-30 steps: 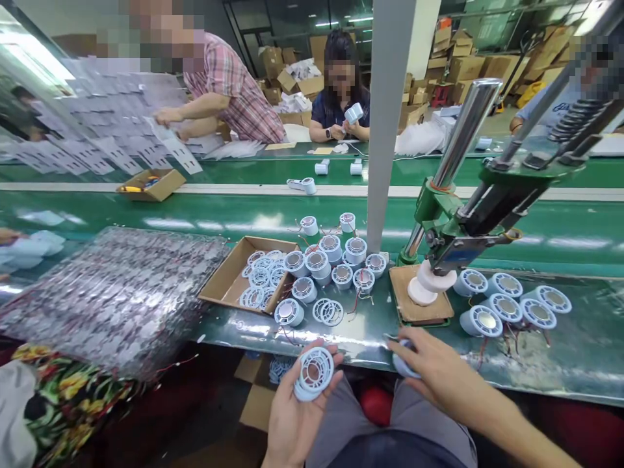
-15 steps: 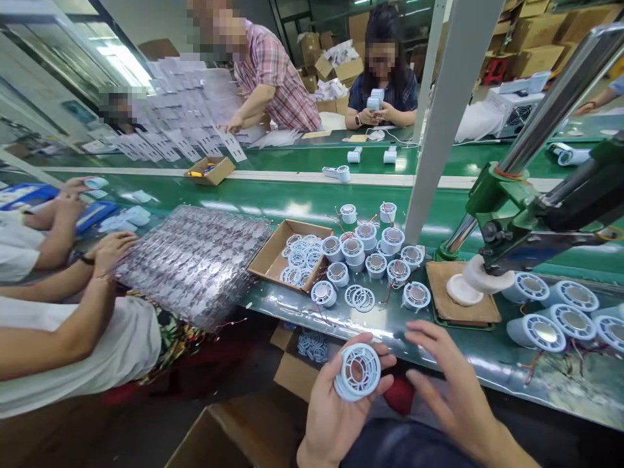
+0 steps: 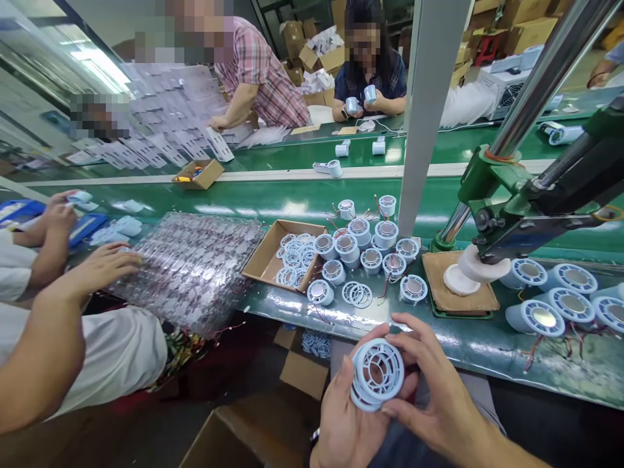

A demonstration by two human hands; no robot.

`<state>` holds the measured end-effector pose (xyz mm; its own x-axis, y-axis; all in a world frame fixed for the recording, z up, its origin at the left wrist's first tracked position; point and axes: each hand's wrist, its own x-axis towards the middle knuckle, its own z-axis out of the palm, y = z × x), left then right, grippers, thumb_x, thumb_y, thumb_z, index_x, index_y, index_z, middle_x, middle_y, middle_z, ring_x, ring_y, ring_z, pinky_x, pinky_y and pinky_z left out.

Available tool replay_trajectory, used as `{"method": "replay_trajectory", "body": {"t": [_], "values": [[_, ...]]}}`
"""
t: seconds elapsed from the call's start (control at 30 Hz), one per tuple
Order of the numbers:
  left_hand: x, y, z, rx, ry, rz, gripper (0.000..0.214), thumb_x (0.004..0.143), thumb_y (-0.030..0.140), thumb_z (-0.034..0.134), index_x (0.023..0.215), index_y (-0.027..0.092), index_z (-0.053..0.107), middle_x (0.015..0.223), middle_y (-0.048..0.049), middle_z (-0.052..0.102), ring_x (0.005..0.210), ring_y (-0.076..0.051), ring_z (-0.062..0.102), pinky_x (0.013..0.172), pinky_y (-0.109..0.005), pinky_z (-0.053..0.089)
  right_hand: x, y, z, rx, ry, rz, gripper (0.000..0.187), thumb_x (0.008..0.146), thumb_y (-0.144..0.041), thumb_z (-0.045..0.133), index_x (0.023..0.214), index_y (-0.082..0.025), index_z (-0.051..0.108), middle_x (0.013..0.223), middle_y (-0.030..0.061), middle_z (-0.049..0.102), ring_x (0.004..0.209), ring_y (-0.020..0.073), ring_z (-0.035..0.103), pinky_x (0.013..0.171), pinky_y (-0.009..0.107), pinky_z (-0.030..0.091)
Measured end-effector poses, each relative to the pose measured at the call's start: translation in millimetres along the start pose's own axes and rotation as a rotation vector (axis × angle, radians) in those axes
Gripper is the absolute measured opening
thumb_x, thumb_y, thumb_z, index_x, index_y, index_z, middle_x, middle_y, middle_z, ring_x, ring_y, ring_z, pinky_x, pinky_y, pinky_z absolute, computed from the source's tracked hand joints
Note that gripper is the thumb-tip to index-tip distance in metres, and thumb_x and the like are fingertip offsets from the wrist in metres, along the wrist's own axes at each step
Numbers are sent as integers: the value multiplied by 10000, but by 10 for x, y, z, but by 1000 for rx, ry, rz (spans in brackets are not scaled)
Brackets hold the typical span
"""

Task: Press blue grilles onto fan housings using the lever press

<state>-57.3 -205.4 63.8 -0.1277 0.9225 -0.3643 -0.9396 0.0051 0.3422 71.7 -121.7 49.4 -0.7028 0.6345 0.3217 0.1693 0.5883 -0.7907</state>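
My left hand [image 3: 348,413] cradles a small stack of light-blue plastic ring grilles [image 3: 378,372], its fingers curled behind them. At the right edge of the stack, the thumb and fingertips of my right hand [image 3: 433,383] pinch the rim of the front ring. Beyond my hands, two or so loose rings [image 3: 357,295] lie overlapping on the bench. Several light-blue cylindrical housings [image 3: 371,260] with round metallic centres and thin wires are grouped behind them. A cardboard tray [image 3: 253,263] beside that group holds many more rings.
A green lever press [image 3: 507,214] with a white round pad stands at right, with more housings [image 3: 541,318] beside it. A grey post [image 3: 419,117] rises behind the bench. Cardboard boxes [image 3: 307,370] sit below. A co-worker's hand [image 3: 104,266] rests by a sheet of parts [image 3: 195,260] at left.
My right hand has moved left, from apart in the air onto the ring stack. Both hands and the rings sit slightly further right in view. The person opposite now holds two pieces apart.
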Motion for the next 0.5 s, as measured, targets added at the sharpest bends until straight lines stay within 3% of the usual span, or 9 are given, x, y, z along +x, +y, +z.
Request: {"method": "replay_trajectory", "body": {"t": [0.13,0.5], "values": [[-26,15,52,0,7,-2,473,858,492,651,1232,206,690,1202,-131,710,1160,-317,620,1097,-520,393,11,-18,-22,31,-24,16,620,779,-254,752,1316,-278,442,1459,123,347,1353,300,435,982,336,518],[-91,9,149,58,-18,9,506,820,508,693,1260,258,669,1207,-105,717,1149,-301,634,1115,-536,365,53,-8,-92,77,-31,-48,525,875,-452,662,1310,-253,446,1419,129,406,1408,254,380,1040,315,490]]}}
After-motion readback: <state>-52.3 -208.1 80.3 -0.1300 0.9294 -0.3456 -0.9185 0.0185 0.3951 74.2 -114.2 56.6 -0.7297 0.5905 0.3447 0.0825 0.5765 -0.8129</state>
